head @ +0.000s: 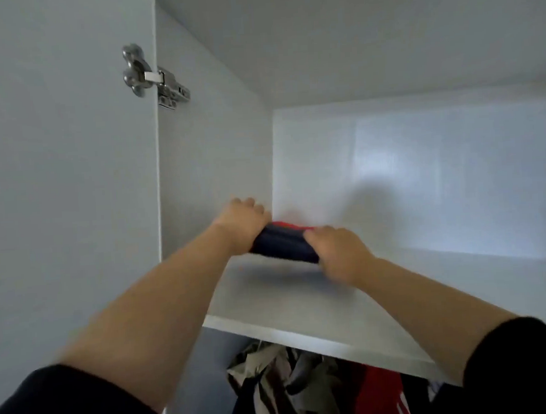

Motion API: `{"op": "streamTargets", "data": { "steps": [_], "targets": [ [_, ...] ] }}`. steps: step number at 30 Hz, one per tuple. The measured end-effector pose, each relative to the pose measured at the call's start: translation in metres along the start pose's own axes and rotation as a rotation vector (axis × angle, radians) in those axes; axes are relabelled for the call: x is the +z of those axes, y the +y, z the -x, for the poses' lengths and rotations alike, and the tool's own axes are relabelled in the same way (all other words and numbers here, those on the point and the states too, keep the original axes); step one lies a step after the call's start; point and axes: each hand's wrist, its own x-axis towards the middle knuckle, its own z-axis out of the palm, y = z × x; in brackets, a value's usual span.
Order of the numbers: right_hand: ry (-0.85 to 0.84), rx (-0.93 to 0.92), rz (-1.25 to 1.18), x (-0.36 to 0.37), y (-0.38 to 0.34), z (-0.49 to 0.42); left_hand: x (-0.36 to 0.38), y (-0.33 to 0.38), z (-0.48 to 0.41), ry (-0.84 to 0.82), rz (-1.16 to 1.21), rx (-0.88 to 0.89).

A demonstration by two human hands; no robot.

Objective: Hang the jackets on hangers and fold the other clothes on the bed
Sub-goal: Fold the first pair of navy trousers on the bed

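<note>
**A:** Head view, panel one: how do your hands lie?

**B:** Both your arms reach up and forward into the wardrobe's upper compartment. Your left hand (pixel 244 221) curls over the left end of the folded bundle (pixel 283 243). Your right hand (pixel 335 247) grips the right end, fingers wrapped over the top (blur softens the knuckles). Black sleeves (pixel 70 408) cover your upper arms at the lower edge.

**A:** And the bundle itself?

**B:** It is at the back left corner of the white shelf (pixel 271 306), close to the side wall and the back panel. It is dark navy, with a red strip showing at the rear. Whether it rests flat on the shelf or sits just above it cannot be told.

**A:** Surroundings?

**B:** At left is the open door (pixel 56 188), carrying a metal hinge (pixel 155 75). Below the shelf are hanging clothes (pixel 285 385) in grey-beige and dark tones, and beside them a red garment (pixel 382 395) with white stripes.

**A:** What is obscured?

**B:** The shelf's front edge hides the tops of the hanging clothes, and your right forearm covers part of the shelf board. What kind of garment the bundle is cannot be made out.
</note>
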Motion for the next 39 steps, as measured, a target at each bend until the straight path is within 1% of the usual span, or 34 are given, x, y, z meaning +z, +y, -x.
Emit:
{"op": "streamTargets", "data": {
  "steps": [1, 2, 3, 5, 7, 10, 13, 15, 16, 17, 18, 19, 20, 22, 23, 24, 27, 30, 31, 35, 37, 39],
  "targets": [
    [-0.14, -0.037, -0.059, 0.022, -0.008, -0.003, 0.03, 0.012, 0.002, -0.124, 0.011, 0.047],
    [-0.23, -0.06, -0.103, 0.035, -0.013, -0.007, 0.054, 0.021, 0.003, -0.199, 0.051, 0.068],
    [-0.266, -0.075, -0.122, 0.042, -0.015, -0.012, 0.071, 0.024, 0.004, -0.228, 0.104, 0.058],
    [-0.262, -0.118, -0.085, 0.045, -0.019, -0.023, 0.089, 0.019, 0.001, -0.243, 0.127, 0.044],
    [-0.223, -0.163, -0.005, 0.049, -0.026, -0.029, 0.098, 0.012, -0.006, -0.273, 0.086, 0.032],
    [-0.177, -0.125, 0.031, 0.059, -0.037, -0.033, 0.108, 0.015, -0.011, -0.297, 0.078, -0.055],
    [-0.15, -0.05, -0.051, 0.065, -0.035, -0.033, 0.116, 0.025, -0.015, -0.248, 0.035, -0.122],
    [-0.123, -0.05, -0.144, 0.07, -0.032, -0.03, 0.121, 0.024, -0.019, -0.161, 0.109, -0.101],
    [-0.071, -0.052, -0.183, 0.071, -0.032, -0.03, 0.122, 0.023, -0.02, -0.073, 0.202, -0.065],
    [-0.004, -0.034, -0.222, 0.071, -0.031, -0.031, 0.122, 0.024, -0.02, 0.013, 0.343, -0.042],
    [0.045, 0.009, -0.262, 0.071, -0.03, -0.032, 0.121, 0.026, -0.019, 0.047, 0.496, -0.046],
    [0.042, 0.071, -0.308, 0.071, -0.027, -0.034, 0.12, 0.028, -0.017, 0.023, 0.623, -0.061],
    [-0.033, 0.133, -0.361, 0.072, -0.023, -0.034, 0.118, 0.032, -0.015, -0.069, 0.698, -0.077],
    [-0.347, 0.193, -0.444, 0.076, -0.019, -0.031, 0.118, 0.039, -0.011, -0.312, 0.664, -0.08],
    [-0.454, 0.193, -0.466, 0.077, -0.017, -0.029, 0.116, 0.042, -0.011, -0.366, 0.641, -0.088],
    [-0.492, 0.196, -0.484, 0.077, -0.015, -0.026, 0.113, 0.045, -0.009, -0.377, 0.643, -0.106],
    [-0.435, 0.251, -0.542, 0.067, -0.017, -0.018, 0.095, 0.056, -0.001, -0.346, 0.749, -0.156],
    [-0.282, 0.397, -0.702, 0.046, -0.016, 0.0, 0.073, 0.068, 0.013, -0.261, 0.823, -0.152],
    [-0.226, 0.437, -0.714, 0.039, -0.014, 0.01, 0.064, 0.073, 0.018, -0.225, 0.819, -0.149],
    [-0.029, 0.448, -0.448, 0.009, -0.008, 0.073, 0.016, 0.098, 0.039, -0.05, 0.669, -0.14],
    [0.054, 0.461, -0.381, -0.008, -0.006, 0.109, -0.012, 0.114, 0.052, 0.04, 0.641, -0.15],
    [0.123, 0.495, -0.374, -0.027, -0.004, 0.145, -0.043, 0.132, 0.07, 0.093, 0.663, -0.155]
  ]
}}
